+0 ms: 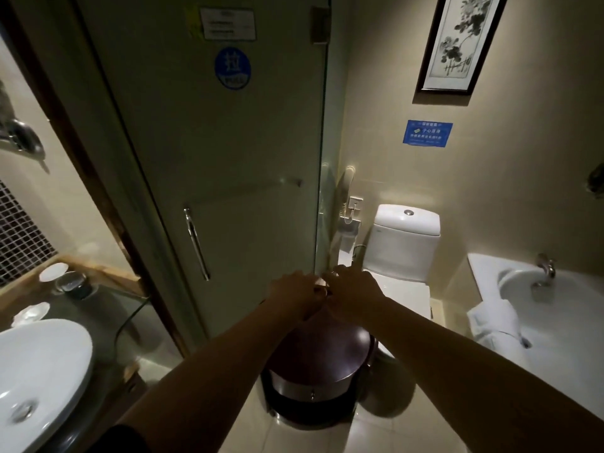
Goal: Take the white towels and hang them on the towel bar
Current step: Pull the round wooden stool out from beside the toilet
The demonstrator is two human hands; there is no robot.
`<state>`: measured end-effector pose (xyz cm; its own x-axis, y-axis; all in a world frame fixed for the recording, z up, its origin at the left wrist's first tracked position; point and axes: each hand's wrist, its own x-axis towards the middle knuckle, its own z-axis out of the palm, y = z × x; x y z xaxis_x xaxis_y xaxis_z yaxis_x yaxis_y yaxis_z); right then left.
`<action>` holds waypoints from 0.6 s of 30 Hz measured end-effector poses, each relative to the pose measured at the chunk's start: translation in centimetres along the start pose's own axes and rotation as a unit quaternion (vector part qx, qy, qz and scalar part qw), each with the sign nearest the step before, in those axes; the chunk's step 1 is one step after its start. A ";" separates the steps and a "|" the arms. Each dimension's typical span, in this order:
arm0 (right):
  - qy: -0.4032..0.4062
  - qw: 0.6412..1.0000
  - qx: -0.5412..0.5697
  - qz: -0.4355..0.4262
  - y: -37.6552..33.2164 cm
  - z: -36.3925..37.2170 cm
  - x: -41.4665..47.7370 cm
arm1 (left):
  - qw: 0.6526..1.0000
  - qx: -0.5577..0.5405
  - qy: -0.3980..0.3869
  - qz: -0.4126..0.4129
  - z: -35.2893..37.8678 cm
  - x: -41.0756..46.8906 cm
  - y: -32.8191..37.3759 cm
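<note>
A crumpled white towel lies over the rim of the white bathtub at the right, well away from both hands. A thin metal towel bar shows faintly through the glass shower door. My left hand and my right hand meet at the door's right edge, above a dark round stool, with fingers curled and touching each other. A small pale spot shows between them; I cannot tell what it is. Neither hand holds a towel.
The dark round wooden stool stands on the tiled floor straight below my arms. A toilet is behind it. A white basin on a counter is at lower left. The door's long handle is left of my hands.
</note>
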<state>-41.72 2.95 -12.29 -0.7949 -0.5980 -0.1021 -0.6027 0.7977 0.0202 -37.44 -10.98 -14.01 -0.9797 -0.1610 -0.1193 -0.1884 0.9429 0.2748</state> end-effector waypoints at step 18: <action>-0.132 0.987 0.065 -0.059 1.9 14.0 10.2 | 0.984 -0.104 -0.051 -0.136 13.4 8.3 -6.9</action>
<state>-50.03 -0.58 -27.26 -0.6641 -0.6596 -0.3522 -0.6621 0.7375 -0.1328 -43.39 -14.93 -29.69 -0.8817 -0.3585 -0.3068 -0.4621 0.7878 0.4073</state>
